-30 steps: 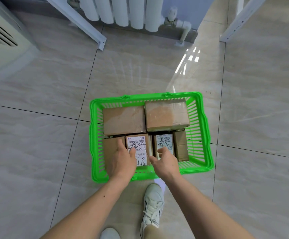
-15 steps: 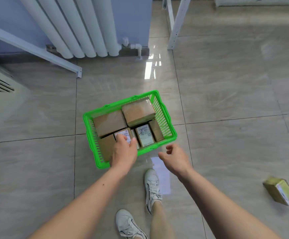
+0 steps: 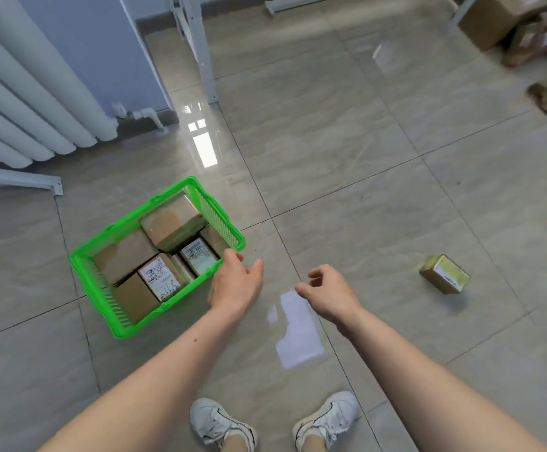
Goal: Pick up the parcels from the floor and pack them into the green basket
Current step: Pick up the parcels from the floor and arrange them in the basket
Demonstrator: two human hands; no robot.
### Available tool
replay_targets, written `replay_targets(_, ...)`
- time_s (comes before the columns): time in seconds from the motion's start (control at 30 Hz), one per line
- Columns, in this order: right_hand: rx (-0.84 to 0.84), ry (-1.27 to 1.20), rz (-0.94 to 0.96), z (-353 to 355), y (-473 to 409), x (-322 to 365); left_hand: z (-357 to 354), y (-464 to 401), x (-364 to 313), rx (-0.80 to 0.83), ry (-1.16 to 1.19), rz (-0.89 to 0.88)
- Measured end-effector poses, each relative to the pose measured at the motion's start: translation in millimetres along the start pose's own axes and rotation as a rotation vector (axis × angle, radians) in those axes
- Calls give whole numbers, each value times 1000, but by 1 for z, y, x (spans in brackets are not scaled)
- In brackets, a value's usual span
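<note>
The green basket (image 3: 79,262) sat on the tiled floor (image 3: 347,177) to the left of the person, turned at an angle, with its near right corner just under the left hand. Brown parcels (image 3: 171,221) filled it: two large plain ones lay along the far side, the right one resting higher and tilted, and smaller ones stood along the near side, two of them showing white printed labels with black scrawl on top. One loose parcel (image 3: 445,274), small and greenish-brown with a label on its end, lay on the floor well apart to the right. Further parcels and a big carton (image 3: 494,19) lay blurred at the far right.

The left hand (image 3: 234,283) was stretched forward on a straight forearm, palm down, fingers relaxed and slightly spread, holding nothing; its fingertips hovered over the basket's near right rim, though whether they touched it could not be told. The right hand (image 3: 329,290) hung just to the right of it, over bare floor, wrist bent a little, fingers loosely curled and the thumb out toward the left, likewise empty. Both forearms reached in from the near edge, above two white trainers (image 3: 220,422) planted on the tiles. A white radiator (image 3: 37,102) stood at the far left.
</note>
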State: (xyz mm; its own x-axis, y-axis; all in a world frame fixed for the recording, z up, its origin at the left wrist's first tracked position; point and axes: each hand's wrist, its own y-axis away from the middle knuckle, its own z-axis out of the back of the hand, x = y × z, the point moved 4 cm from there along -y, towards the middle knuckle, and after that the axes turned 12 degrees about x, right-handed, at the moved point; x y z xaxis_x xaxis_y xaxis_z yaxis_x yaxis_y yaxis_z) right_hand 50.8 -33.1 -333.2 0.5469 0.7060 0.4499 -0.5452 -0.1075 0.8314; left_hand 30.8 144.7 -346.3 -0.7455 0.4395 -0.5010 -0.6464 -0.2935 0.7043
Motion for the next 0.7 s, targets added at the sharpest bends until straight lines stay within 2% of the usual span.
replay_targets(0.37, -123, -213, -92, 190, 21, -178, -216, 46, -146, 152, -104, -95)
replay_targets(0.7, -196, -369, -174, 325, 19, -283, -349, 41, -266, 252, -256, -176)
